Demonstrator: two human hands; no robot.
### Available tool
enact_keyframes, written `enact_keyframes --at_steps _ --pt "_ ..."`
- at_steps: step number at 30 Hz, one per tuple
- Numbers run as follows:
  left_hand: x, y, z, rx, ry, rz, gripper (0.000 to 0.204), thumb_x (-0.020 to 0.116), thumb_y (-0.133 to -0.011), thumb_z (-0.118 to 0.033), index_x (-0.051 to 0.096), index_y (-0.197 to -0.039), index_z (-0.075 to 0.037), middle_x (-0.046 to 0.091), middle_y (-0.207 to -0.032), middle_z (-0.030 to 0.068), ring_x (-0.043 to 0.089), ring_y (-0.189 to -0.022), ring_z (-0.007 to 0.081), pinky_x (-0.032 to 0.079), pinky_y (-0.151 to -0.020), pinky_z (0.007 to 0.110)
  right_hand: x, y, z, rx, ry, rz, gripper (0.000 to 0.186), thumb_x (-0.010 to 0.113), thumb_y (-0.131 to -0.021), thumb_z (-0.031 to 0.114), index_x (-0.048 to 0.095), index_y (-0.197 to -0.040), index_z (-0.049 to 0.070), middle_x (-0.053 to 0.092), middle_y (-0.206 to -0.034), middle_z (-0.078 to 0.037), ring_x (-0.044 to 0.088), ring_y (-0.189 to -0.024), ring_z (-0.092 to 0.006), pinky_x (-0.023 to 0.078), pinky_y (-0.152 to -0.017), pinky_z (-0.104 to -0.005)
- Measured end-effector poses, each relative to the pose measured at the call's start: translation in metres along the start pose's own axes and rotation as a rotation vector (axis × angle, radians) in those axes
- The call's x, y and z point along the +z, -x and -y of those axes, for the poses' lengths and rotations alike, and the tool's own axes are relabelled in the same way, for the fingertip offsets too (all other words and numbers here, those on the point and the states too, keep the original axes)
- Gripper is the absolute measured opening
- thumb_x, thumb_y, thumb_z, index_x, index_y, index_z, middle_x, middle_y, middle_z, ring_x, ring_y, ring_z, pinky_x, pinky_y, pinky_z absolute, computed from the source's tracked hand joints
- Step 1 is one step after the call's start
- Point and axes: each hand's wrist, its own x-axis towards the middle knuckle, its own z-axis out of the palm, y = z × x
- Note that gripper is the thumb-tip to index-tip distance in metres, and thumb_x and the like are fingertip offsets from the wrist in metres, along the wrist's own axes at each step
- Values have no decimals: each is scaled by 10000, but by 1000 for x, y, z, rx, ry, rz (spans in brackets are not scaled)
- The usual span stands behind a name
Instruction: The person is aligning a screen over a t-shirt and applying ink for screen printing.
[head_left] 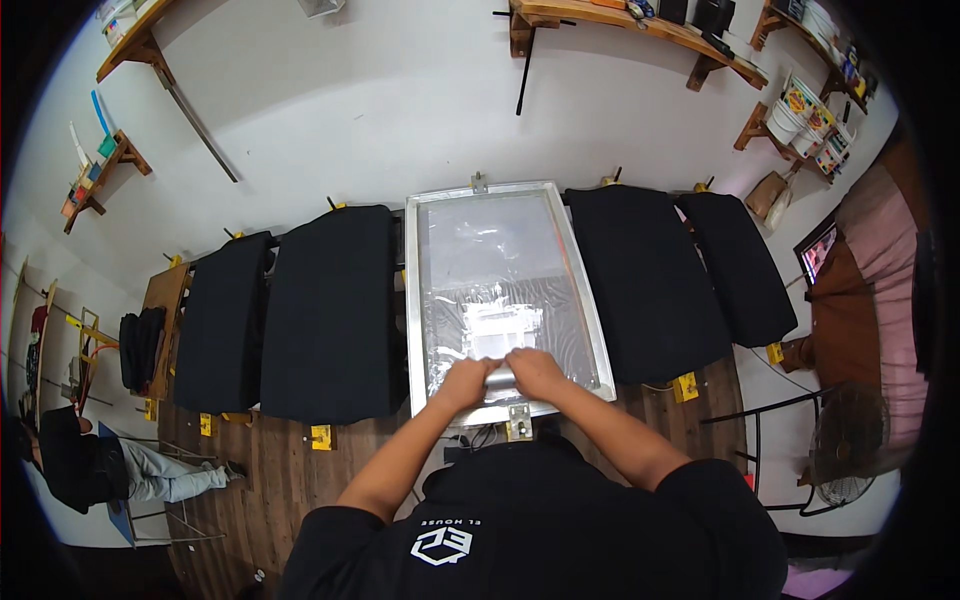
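A silk-screen frame [413, 300] with a metallic border lies in front of me, its pale mesh [470, 240] stretched inside. Near its close end, my left hand [466, 385] and my right hand [536, 375] are side by side, fingers closed on a squeegee [499, 378]. Much of the squeegee is hidden beneath the hands. Just beyond them, a bright white patch [500, 325] shows on the mesh, with shiny, wavy streaks around it. A metal clamp [519, 424] grips the frame's near edge. What lies under the screen shows only as a darker area.
Black cloth covers boards on both sides, including a left board [330, 310] and a right board [645, 280]. Yellow brackets [321, 437] stick out below them. A fan [848, 440] stands at right. Another person [85, 460] is at far left. Wooden shelves [640, 25] line the wall.
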Motion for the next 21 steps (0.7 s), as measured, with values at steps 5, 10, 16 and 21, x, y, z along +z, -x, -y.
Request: enact_keyframes --at_steps 5,10,16,21 --pt "28 38 -21 36 -40 -58 583 589 -825 -11 594 -1398 -118 700 -1067 161 708 -879 374 573 -762 487 -1 39 24 -4 -12 24 258 658 -749 37 655 -1007 26 680 -968 -143 671 -915 -364 564 -779 -481" --pt "21 29 -16 46 -61 -23 595 630 -778 -38 623 -1369 -110 722 -1048 170 709 -853 381 572 -776 487 -7 36 25 44 5 69 300 697 -721 63 668 -1019 40 690 -993 -132 673 -955 -352 563 -809 -476" --pt "7 21 -14 49 -92 95 565 645 -780 -63 656 -1343 -111 734 -1032 169 707 -823 387 574 -783 486 -9 30 22 102 -15 137 354 715 -702 83 678 -1053 73 708 -1070 -118 677 -1014 -338 557 -856 -481" --pt "12 29 -20 73 -92 96 677 672 -758 -84 571 -1427 -101 692 -1142 172 700 -939 375 571 -838 471 -4 38 22 56 0 98 389 718 -706 72 668 -1092 70 700 -1071 -112 668 -1040 -334 562 -862 -463"
